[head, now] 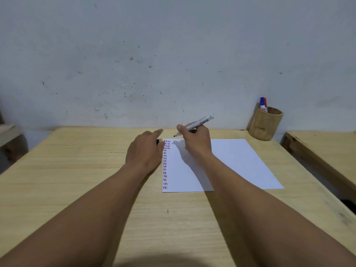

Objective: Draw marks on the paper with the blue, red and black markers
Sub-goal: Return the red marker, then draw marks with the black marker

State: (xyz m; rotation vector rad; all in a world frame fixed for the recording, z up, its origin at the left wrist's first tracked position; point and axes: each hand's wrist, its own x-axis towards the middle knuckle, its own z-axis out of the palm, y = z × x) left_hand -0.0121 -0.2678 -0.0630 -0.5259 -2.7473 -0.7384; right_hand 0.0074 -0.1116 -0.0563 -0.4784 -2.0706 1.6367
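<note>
My right hand (195, 140) grips the uncapped black marker (194, 124), tip poised just above the paper's (231, 162) far left corner; my left hand (145, 151), loosely curled, seems to hold a dark cap, though I cannot be sure. Best to lower the tip lightly beside the column of marks (165, 162). One sheet on the worktop (77, 170); two markers, blue (262, 103) and red (265, 103), in one wooden cup (265, 125).
</note>
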